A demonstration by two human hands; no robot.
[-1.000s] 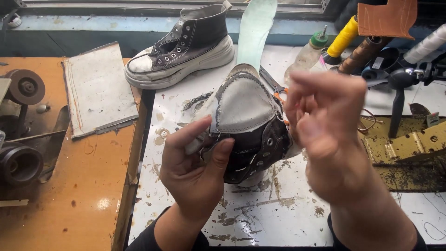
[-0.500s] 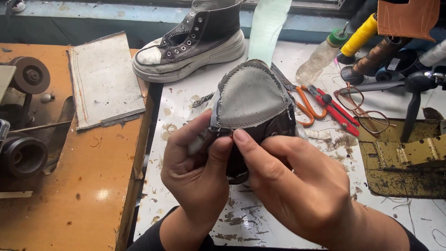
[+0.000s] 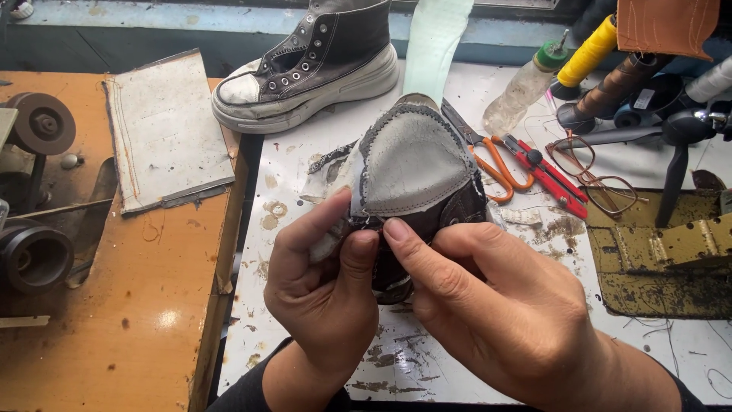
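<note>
At centre of the white surface (image 3: 320, 191), the shoe upper (image 3: 415, 164) is held up off it. A second ago the right hand (image 3: 496, 305) was lifted away; it is now back, fingers pinching the stitched lower edge beside the left hand (image 3: 324, 294), whose thumb presses the same edge. Stitching work appears resumed. Needle or thread cannot be made out; the upper's underside is hidden.

A grey-lined dark shoe upper (image 3: 415, 179), black-and-white high-top sneaker (image 3: 309, 65), orange-handled scissors (image 3: 496, 164), yellow thread spool (image 3: 587, 49).
</note>
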